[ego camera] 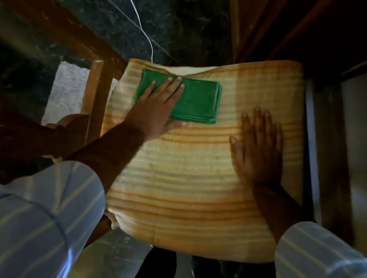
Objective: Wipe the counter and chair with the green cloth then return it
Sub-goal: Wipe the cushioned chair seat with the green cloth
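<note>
Left hand (158, 110) is flat on the folded green cloth (196, 101), fingers spread, palm pressing down, thumb off the cloth's near edge, nothing pinched. The cloth sits at the far left of the striped chair cushion (183, 185). Right hand (257, 148) lies open and flat on bare cushion, well right of the cloth, holding nothing.

Both hands lie flat, palms down, fingers spread — left hand (158, 110) reaching further forward, right hand (257, 148) nearer, forearms bare.
</note>
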